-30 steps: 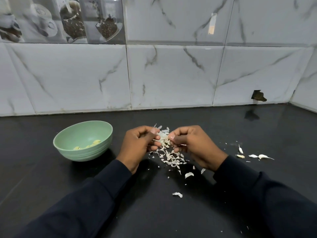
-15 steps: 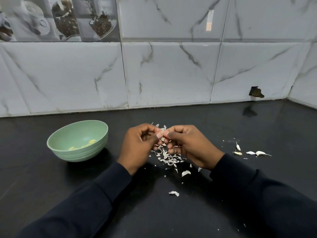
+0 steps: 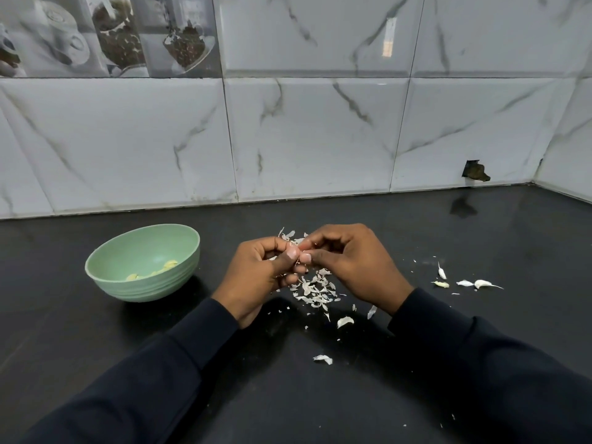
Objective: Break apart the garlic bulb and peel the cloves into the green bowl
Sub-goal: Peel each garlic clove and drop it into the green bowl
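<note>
Fingers [image 3: 293, 253] pinched together, clove probably hidden between

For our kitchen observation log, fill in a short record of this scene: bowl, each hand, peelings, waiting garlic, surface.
bowl: green bowl, upright, left of the hands, a few peeled cloves inside
left: left hand, fingers curled, pinching a garlic piece at its fingertips
right: right hand, pinching the same garlic piece, which the fingers hide
peelings: skin pile below and behind the hands, strays nearer the person
waiting: small cloves, seemingly unpeeled, right of the right hand
surface: black countertop, tiled wall behind
</note>
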